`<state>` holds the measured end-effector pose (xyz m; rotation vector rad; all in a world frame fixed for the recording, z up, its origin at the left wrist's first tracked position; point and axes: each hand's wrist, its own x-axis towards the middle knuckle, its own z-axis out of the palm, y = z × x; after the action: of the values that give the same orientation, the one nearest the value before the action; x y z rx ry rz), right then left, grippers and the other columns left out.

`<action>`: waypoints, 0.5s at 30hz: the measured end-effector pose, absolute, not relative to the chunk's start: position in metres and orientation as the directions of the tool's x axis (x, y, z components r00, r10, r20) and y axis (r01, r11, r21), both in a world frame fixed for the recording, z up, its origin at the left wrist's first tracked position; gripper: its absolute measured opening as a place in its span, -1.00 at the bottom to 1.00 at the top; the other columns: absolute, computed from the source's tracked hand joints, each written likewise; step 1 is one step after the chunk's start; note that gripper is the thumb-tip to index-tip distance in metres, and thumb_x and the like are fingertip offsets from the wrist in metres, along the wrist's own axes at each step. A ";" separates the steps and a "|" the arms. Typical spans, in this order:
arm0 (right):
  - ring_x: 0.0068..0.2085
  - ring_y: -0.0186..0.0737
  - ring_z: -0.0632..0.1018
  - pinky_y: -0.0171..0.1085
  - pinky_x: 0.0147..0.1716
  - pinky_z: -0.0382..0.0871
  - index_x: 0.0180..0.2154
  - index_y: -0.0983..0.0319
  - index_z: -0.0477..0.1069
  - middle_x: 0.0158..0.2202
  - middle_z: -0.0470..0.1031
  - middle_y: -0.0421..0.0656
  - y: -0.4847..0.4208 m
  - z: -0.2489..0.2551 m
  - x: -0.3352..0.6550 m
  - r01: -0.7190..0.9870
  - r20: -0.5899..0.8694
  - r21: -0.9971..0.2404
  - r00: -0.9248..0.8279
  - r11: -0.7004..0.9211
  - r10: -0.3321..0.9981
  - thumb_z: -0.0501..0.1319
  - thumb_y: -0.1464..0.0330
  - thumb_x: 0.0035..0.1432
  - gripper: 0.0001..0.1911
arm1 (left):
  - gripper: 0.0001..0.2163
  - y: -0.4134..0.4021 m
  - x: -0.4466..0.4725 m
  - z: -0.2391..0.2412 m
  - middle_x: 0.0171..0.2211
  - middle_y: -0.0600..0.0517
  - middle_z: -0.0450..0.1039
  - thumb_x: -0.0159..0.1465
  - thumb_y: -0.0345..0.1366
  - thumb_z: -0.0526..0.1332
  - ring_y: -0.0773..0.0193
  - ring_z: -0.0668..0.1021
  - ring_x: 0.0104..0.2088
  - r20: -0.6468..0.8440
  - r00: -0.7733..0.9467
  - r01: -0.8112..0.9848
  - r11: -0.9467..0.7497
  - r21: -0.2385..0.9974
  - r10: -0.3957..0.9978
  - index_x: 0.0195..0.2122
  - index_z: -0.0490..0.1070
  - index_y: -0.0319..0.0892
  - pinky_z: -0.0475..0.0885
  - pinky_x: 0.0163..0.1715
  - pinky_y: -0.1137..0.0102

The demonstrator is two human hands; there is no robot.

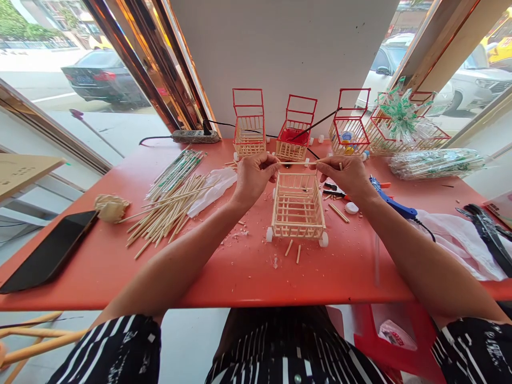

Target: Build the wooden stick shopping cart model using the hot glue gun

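Note:
A thin wooden stick (298, 163) spans the space between my two hands, level above the far rim of a small cart built of wooden sticks (300, 208). My left hand (258, 175) pinches the stick's left end between thumb and fingertips. At the other end, my right hand (347, 175) grips it the same way, with a short piece of stick also showing by its fingers. The cart rests upright on white wheels. Two short stick pieces (294, 250) lie in front of it.
Loose sticks (168, 210) and a phone (52, 250) lie at left. Finished red-trimmed carts (248, 130) line the wall beside a power strip (196, 136). A blue glue gun (394, 205), pliers (334, 191) and plastic wrap (452, 234) lie at right.

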<state>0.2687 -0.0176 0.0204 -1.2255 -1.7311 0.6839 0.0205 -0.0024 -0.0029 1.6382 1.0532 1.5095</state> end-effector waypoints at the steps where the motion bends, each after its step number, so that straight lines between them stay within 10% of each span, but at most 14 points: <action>1: -0.45 -0.29 0.54 -0.33 -0.51 0.37 -0.26 0.19 0.75 -0.43 0.64 -0.13 -0.018 0.021 0.269 0.446 0.346 -0.817 -0.127 0.365 0.930 0.43 -0.02 0.20 -0.60 | -0.94 -0.002 0.020 -0.003 -0.58 0.12 0.49 0.20 -0.39 0.37 0.42 0.52 -0.59 0.457 0.005 0.124 -0.454 0.882 0.890 -0.42 0.58 -0.18 0.55 -0.51 0.53; 15: -0.41 -0.24 0.62 -0.30 -0.42 0.44 -0.29 0.19 0.70 -0.41 0.66 -0.11 -0.017 0.021 0.269 0.414 0.331 -0.834 -0.152 0.364 0.931 0.46 -0.08 0.15 -0.55 | -0.96 -0.003 0.017 -0.003 -0.50 0.08 0.53 0.23 -0.41 0.35 0.39 0.56 -0.50 0.455 0.040 0.106 -0.457 0.883 0.889 -0.32 0.61 -0.18 0.53 -0.54 0.55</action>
<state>0.2694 -0.0170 0.0213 -1.1947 -1.7381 0.7317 0.0166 -0.0027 -0.0033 1.6486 1.0190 1.4843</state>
